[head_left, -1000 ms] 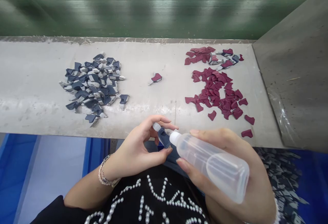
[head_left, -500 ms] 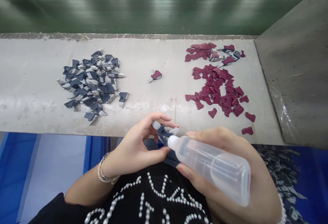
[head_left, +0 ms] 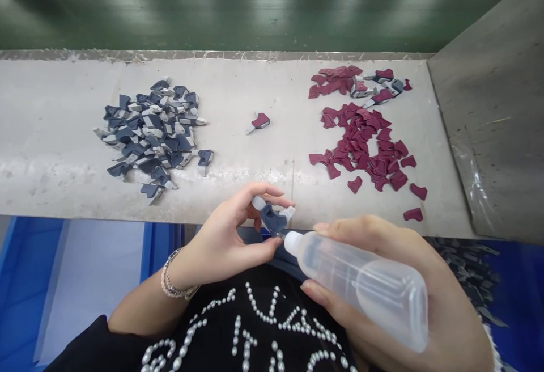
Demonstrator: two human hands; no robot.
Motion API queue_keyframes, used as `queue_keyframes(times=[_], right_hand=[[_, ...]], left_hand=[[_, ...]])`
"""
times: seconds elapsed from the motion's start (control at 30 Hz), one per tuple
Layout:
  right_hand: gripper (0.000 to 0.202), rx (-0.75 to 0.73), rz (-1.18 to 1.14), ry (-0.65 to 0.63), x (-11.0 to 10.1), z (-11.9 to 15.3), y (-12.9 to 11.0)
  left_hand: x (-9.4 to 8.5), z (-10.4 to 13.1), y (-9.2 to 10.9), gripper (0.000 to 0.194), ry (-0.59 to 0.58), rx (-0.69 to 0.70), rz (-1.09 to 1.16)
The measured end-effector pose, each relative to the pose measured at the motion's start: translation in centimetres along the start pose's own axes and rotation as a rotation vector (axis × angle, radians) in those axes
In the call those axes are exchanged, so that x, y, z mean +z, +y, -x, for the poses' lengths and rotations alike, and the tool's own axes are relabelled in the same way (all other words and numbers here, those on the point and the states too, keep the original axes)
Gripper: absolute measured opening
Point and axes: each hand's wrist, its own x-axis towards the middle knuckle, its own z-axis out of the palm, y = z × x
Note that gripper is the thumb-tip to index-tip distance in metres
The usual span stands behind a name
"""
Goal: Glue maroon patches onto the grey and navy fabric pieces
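Observation:
My left hand pinches a small dark-blue and light-grey plastic part between thumb and fingers, just off the table's near edge. My right hand is wrapped around a clear squeeze bottle with a white cap, lying tilted with its tip pointing left. The tip is close to the lower edge of the part; whether it touches I cannot tell. Some liquid appears to be inside the bottle. A single part with a maroon piece on it lies at mid-table.
On the left of the pale table is a heap of blue-grey parts. Maroon flat pieces spread over the right side, with several joined parts behind. A metal panel borders the right. Blue bins stand below the edge.
The bottle and my right hand have moved slightly right and down, drawing the tip a little off the part. The part has turned so its recessed face shows more.

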Motion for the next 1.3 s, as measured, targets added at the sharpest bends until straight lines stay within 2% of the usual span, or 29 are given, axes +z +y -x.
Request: queue_keyframes(times=[0.23,0.5,0.77,0.93,1.07,1.17,1.3], right_hand=[[0.023,0.016,-0.044,0.033,0.26,-0.58,-0.22],[0.022,-0.034,0.031,-0.065,-0.38,-0.02,-0.08],[0.021,0.008,-0.006,-0.027,-0.21,-0.26,-0.13],[0.020,-0.008,0.032,-0.058,-0.36,-0.09,0.05],[0.016,0.047,0.045,0.006,-0.36,0.05,-0.12],[0.018,0.071,0.055,0.065,-0.23,0.09,-0.34],[0.020,0.075,0.031,0.064,-0.05,0.06,-0.34]], left_hand=[[-0.01,-0.23,0.28,0.054,-0.057,0.012,-0.028],[-0.19,-0.20,0.22,0.053,0.005,0.008,-0.081],[-0.07,-0.36,0.31,0.054,-0.020,0.022,-0.096],[-0.05,-0.22,0.12,0.053,0.033,0.004,-0.125],[0.12,-0.14,-0.01,0.048,0.074,0.011,-0.156],[0.20,-0.17,0.03,0.050,0.088,0.007,-0.174],[0.17,-0.26,0.26,0.052,0.094,-0.004,-0.169]])
